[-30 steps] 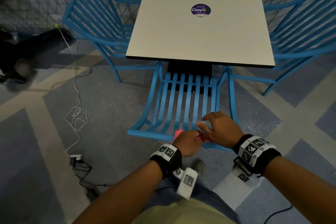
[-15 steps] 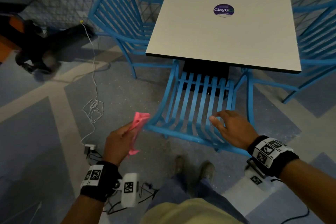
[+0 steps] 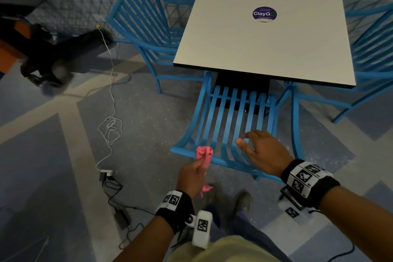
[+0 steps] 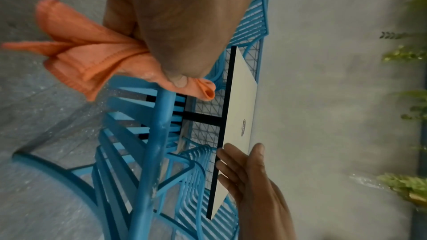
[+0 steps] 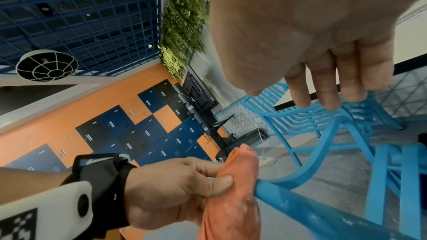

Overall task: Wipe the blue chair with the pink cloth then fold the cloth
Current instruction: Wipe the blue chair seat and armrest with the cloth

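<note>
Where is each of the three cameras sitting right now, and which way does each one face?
Head: worn on the head, looking down at the blue chair tucked under the white table; both forearms, wristbands and shoes show.
Left wrist: looks along the left hand gripping the pink cloth at the chair's top rail; the right hand shows beyond.
Right wrist: looks along the right hand's straight fingers toward lockers; the left hand shows.
Shared: all three see cloth and chair.
</note>
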